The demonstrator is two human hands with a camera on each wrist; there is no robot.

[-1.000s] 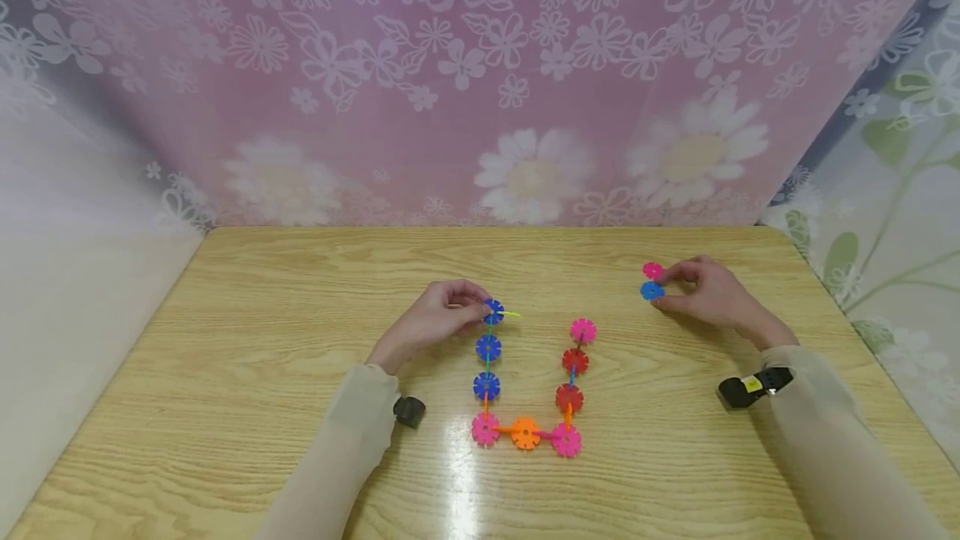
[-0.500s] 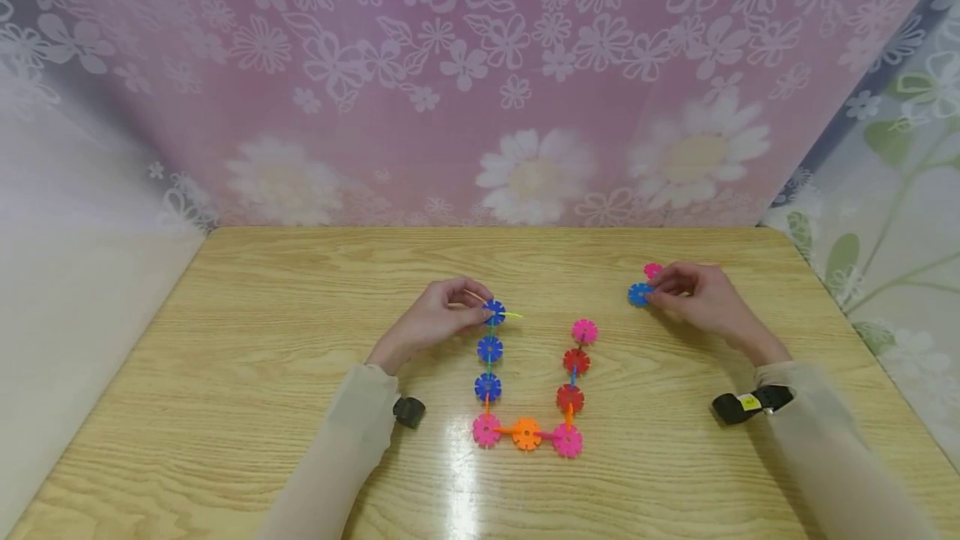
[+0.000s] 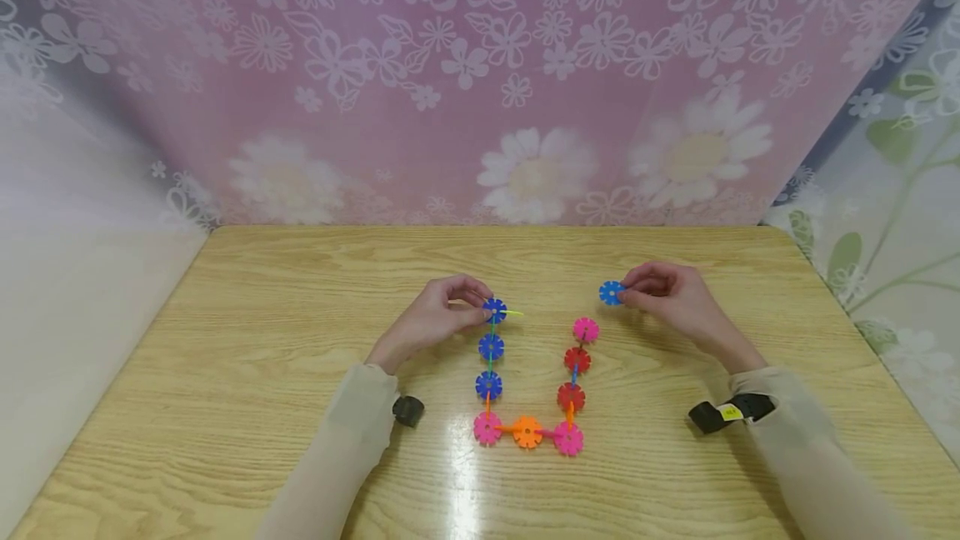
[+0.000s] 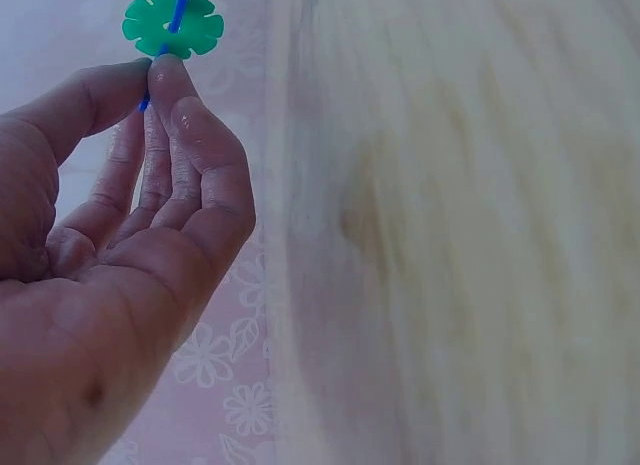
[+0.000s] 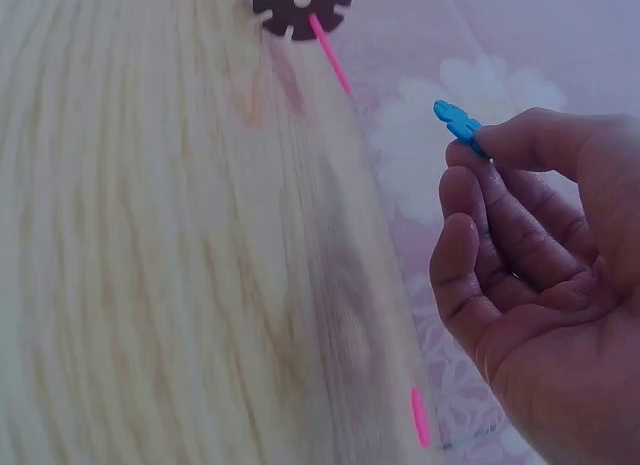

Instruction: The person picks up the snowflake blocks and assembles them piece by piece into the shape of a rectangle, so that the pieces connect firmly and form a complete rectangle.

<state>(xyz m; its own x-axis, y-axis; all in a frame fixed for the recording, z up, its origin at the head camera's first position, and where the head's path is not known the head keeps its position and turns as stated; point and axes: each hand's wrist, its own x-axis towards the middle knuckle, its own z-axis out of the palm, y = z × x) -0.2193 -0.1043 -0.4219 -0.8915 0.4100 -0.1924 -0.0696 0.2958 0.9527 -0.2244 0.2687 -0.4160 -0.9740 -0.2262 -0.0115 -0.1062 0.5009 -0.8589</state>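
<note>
My left hand (image 3: 452, 307) pinches a dark blue notched plastic disc (image 3: 494, 311) at the far end of a U-shaped chain of interlocking discs. In the left wrist view this blue disc shows edge-on, slotted into a green disc (image 4: 205, 30). A yellow disc (image 3: 515, 312) sticks out sideways from it. My right hand (image 3: 670, 297) holds a light blue disc (image 3: 611, 292) between thumb and fingertips, right of the chain's pink end disc (image 3: 586, 329). In the right wrist view the light blue disc (image 5: 458, 121) is nearly edge-on, and a brown disc (image 5: 302, 3) of the chain shows.
The chain's near side has an orange disc (image 3: 527, 432) between two pink discs. Red discs (image 3: 571, 397) stand in its right column. A loose pink disc (image 5: 420, 417) lies on the wooden table (image 3: 300, 273), hidden by the right hand in the head view. A flowered curtain hangs behind.
My right hand has taken the light blue disc away from beside the loose pink disc and moved it left toward the chain. The left hand stays on the dark blue disc.
</note>
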